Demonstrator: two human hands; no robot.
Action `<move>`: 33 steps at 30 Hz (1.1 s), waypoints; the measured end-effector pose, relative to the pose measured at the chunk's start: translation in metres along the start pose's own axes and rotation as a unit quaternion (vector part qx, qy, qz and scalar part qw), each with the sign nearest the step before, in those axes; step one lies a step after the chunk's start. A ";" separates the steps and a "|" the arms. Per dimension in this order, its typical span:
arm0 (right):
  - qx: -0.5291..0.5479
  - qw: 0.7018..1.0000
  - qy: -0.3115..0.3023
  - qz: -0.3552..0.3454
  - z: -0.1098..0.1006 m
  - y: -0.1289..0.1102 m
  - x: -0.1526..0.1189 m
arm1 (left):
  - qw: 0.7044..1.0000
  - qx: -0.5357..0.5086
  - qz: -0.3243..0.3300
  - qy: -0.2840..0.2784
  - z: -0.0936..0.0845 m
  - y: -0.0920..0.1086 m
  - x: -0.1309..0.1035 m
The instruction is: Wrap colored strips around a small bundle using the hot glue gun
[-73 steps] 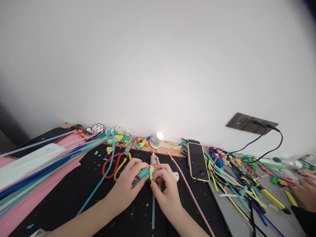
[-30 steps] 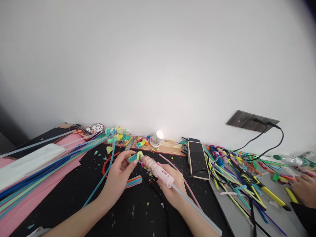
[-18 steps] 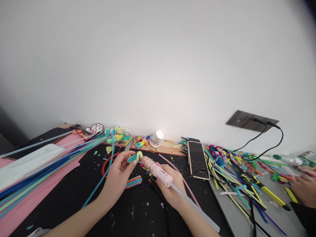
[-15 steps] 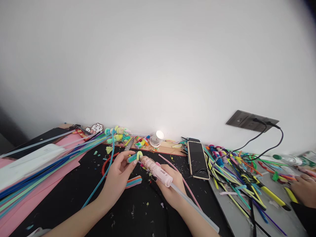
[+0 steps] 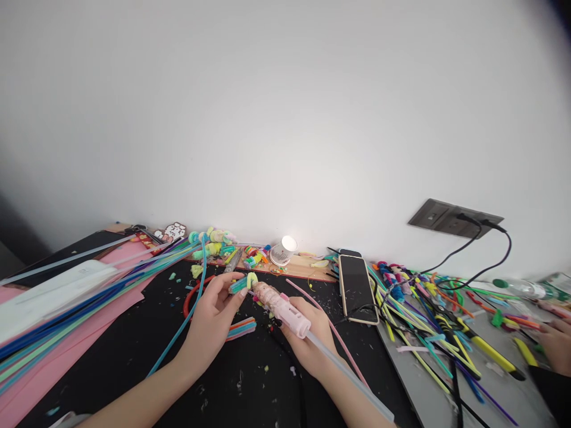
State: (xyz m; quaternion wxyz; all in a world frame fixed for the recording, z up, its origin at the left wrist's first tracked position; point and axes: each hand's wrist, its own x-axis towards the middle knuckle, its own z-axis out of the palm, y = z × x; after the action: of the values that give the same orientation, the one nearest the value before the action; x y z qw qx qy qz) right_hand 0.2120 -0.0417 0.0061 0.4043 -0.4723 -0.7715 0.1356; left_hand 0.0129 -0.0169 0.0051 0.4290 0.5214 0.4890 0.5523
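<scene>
Between its thumb and fingers, my left hand (image 5: 217, 309) pinches a small teal and yellow fuzzy piece (image 5: 241, 285). My right hand (image 5: 312, 333) is wrapped round a pale pink glue gun (image 5: 288, 314), its nozzle end close to the fuzzy piece; whether they touch is unclear. A long translucent glue stick (image 5: 352, 377) sticks out of the gun's back over my right forearm. Short orange, blue and pink fuzzy stems (image 5: 242, 329) lie between my hands on the black mat (image 5: 241, 380).
A paper cup (image 5: 282, 252) stands by the wall, left of a phone (image 5: 358, 289). Long fuzzy stems (image 5: 111, 292) spread at the left. Yellow-black pliers (image 5: 491, 355), more stems and another person's hand (image 5: 557, 345) are at the right. Cables run from a wall socket (image 5: 435, 215).
The other person's hand at the right has shifted slightly rightward. My hands stay almost where they were, with the same holds.
</scene>
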 end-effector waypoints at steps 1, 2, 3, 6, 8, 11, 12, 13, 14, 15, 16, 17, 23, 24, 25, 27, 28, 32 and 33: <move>0.001 1.000 -0.002 0.004 0.000 0.000 0.000 | 1.000 0.001 0.000 -0.001 0.000 0.000 0.000; 0.002 1.000 -0.004 0.008 0.000 0.000 -0.001 | 1.000 0.003 0.001 -0.002 0.000 0.000 0.000; 0.001 1.000 -0.006 0.013 0.000 0.001 -0.001 | 1.000 0.004 0.001 -0.004 0.000 0.000 0.000; -0.002 1.000 -0.011 0.018 0.001 0.001 -0.001 | 1.000 0.006 0.000 -0.008 0.001 0.001 0.001; -0.003 1.000 -0.010 0.016 0.001 0.001 -0.001 | 1.000 0.006 0.002 -0.007 0.001 0.001 0.002; -0.002 1.000 -0.007 0.009 0.001 0.001 -0.001 | 1.000 0.007 0.010 -0.002 0.001 0.002 0.002; -0.002 1.000 -0.006 0.008 0.001 0.001 -0.001 | 1.000 0.008 0.012 -0.005 0.001 0.002 0.002; -0.001 1.000 -0.005 0.005 0.001 0.001 -0.001 | 1.000 0.010 0.014 -0.003 0.001 0.002 0.001; -0.001 1.000 -0.004 0.004 0.001 0.001 -0.002 | 1.000 0.009 0.017 -0.003 0.001 0.002 0.001; -0.002 1.000 -0.003 0.004 0.001 0.001 -0.002 | 1.000 0.013 0.020 -0.002 0.001 0.002 0.001; -0.002 1.000 -0.002 0.005 0.001 0.001 -0.002 | 1.000 0.016 0.023 -0.001 0.001 0.001 0.001; -0.003 1.000 -0.001 0.006 0.001 0.001 -0.002 | 1.000 0.019 0.025 -0.001 0.001 0.001 0.001; -0.002 1.000 0.004 -0.001 0.001 0.002 -0.002 | 0.999 0.035 0.035 0.007 0.001 -0.001 0.000; -0.004 1.000 0.005 -0.003 0.001 0.002 -0.001 | 0.999 0.037 0.037 0.007 0.001 -0.001 0.000; -0.006 1.000 0.006 -0.003 0.001 0.001 -0.001 | 0.998 0.039 0.039 0.006 0.001 -0.002 0.000; -0.008 1.000 0.005 -0.002 0.001 0.001 -0.001 | 0.998 0.040 0.044 0.005 0.001 -0.002 0.000; -0.007 1.000 0.004 0.000 0.001 0.001 -0.002 | 0.998 0.041 0.045 0.006 0.001 -0.002 0.000; -0.005 1.000 -0.003 0.006 0.000 0.000 -0.001 | 0.999 0.033 0.036 0.008 0.001 -0.001 0.001; -0.007 1.000 -0.003 0.006 0.000 0.000 -0.001 | 0.999 0.028 0.031 0.008 0.001 0.000 0.001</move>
State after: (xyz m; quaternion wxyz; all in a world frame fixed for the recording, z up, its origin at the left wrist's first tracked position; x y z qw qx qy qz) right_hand 0.2122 -0.0427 0.0049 0.3977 -0.4791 -0.7708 0.1347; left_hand 0.0138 -0.0157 0.0050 0.3928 0.5435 0.4915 0.5556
